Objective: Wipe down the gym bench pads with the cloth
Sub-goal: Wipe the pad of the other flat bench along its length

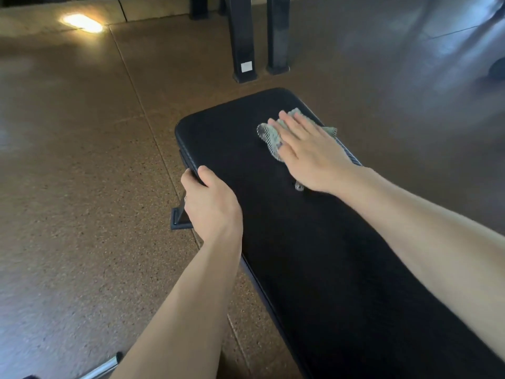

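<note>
Gym floor [82, 165]: brown speckled rubber tiles with visible seams, a bright patch of light at the far left. Two black steel uprights [243, 42] stand on the floor beyond the far end of the bench. A chrome bar end [105, 367] shows at the lower left edge.

The bench [314, 255] is a flat black padded type, running from the lower right toward the centre of the view. One black foot [177, 220] of its frame shows beneath the left edge.

Right hand [306, 149]: fingers straight and together, palm flat, pressing the cloth [269, 136] onto the pad near the far end, toward the right edge. The cloth is pale green with a dark pattern, bunched, and projects past the fingertips and on both sides of the hand.

Left hand [210, 198]: fingers hooked over the left edge of the pad, thumb on top, gripping and steadying the bench.

Assessment of the step in hand: wiping of the far section appears under way. For good coverage, the palm should keep even pressure and travel in overlapping passes across the full width, including the rounded corners and the side seam by the left hand. A bunched cloth covers little; spreading it flatter would help. The near length of the pad still needs attention, in my judgement.

Markings: a small white label [246, 67] sits low on one upright; no text on it is legible. No brand is visible on the bench or the cloth.
</note>
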The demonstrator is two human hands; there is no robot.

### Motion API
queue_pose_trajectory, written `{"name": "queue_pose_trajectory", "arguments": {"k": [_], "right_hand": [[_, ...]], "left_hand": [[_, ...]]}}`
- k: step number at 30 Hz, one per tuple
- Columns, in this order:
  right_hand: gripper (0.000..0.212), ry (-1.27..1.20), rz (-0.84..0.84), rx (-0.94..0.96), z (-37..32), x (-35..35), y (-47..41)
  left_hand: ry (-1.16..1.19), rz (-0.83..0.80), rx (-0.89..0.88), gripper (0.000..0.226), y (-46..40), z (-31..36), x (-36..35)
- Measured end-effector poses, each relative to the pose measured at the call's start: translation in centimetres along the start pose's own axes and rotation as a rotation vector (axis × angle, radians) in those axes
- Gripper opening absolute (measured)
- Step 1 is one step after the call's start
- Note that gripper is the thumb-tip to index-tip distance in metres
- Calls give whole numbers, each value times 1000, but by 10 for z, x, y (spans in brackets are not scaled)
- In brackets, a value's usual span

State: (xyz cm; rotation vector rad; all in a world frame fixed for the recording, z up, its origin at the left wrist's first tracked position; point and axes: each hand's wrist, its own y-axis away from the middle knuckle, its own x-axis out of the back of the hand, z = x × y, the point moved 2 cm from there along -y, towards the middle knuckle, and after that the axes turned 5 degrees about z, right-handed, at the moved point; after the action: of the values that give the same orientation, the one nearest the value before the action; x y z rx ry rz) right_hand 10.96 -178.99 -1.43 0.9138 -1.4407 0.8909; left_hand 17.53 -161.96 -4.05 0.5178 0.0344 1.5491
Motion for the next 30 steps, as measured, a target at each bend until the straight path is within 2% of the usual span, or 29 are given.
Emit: {"name": "queue_pose_trajectory", "arguments": {"k": [1, 3, 7, 11, 14, 18, 20, 22, 24, 27, 30], "right_hand": [[56, 0, -15, -96, 10, -1, -12], [56, -16, 0, -171, 1, -2, -20], [63, -77, 46, -37, -55, -3, 51], [61, -60, 3, 92, -83, 1, 140], [60, -31, 46, 116, -49, 1, 99], [56, -34, 2, -166, -1, -1, 2], [55, -30, 11, -198, -4, -1, -9], [56, -56, 20, -181, -16, -1, 19], [58, -58, 46, -167, -27, -1, 75], [61, -41, 24, -119, -43, 0, 157], [60, -29, 24, -58, -29, 2, 155]], "left_hand": [[-2, 6, -3, 44, -1, 0, -1], [-8, 16, -10, 44, -1, 1, -1], [-29, 4, -20, 44, 1, 3, 2], [-19, 2, -33, 44, 1, 2, 1], [-56, 6, -53, 46, 1, 3, 1], [-143, 13, -144, 45, 4, 5, 4], [-218, 34, -261, 45, 7, 9, 8], [-333, 60, -397, 49, 18, 7, 13], [-464, 12, -511, 52, 39, -1, 10], [-530, -70, -517, 51, 62, -15, 5], [-528, -44, -531, 49, 60, -18, 4]]}}
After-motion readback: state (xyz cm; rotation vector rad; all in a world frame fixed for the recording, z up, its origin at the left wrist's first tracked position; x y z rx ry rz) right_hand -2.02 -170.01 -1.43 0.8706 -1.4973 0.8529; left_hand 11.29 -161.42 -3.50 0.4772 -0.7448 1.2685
